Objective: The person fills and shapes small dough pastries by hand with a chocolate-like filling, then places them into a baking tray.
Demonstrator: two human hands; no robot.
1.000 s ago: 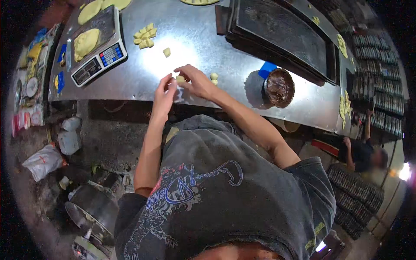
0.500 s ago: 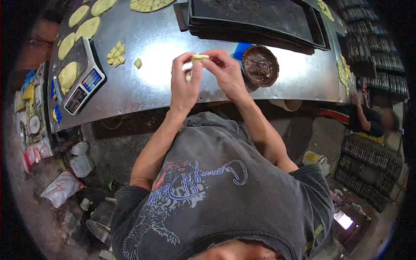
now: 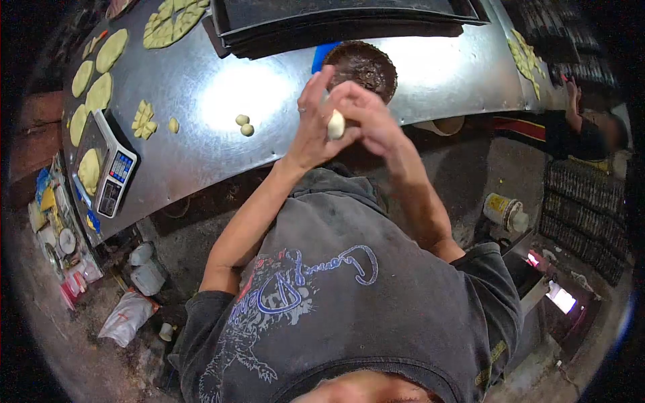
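Note:
A small pale dough piece point(image 3: 336, 125) lies between my two hands, near the table's front edge. It rests against my left hand point(image 3: 314, 124), whose upper fingers are stretched out. My right hand point(image 3: 368, 117) is slightly blurred, with its fingers curved around the other side of the dough. Just beyond my hands is a round bowl point(image 3: 363, 67) of dark brown filling, with something blue under its left side. Two small dough balls point(image 3: 246, 126) sit on the metal table point(image 3: 201, 144) to the left of my hands.
A digital scale point(image 3: 115, 171) with dough on it stands at the left. Flat dough rounds point(image 3: 99, 93) and cut dough pieces point(image 3: 144, 121) lie beyond it. Black trays point(image 3: 342, 27) are stacked at the back. Another person point(image 3: 584, 131) is at the far right.
The view has shifted, and the table items appear further left. The dough between my hands now looks rounded rather than flat. Two dough balls now show on the table left of my hands.

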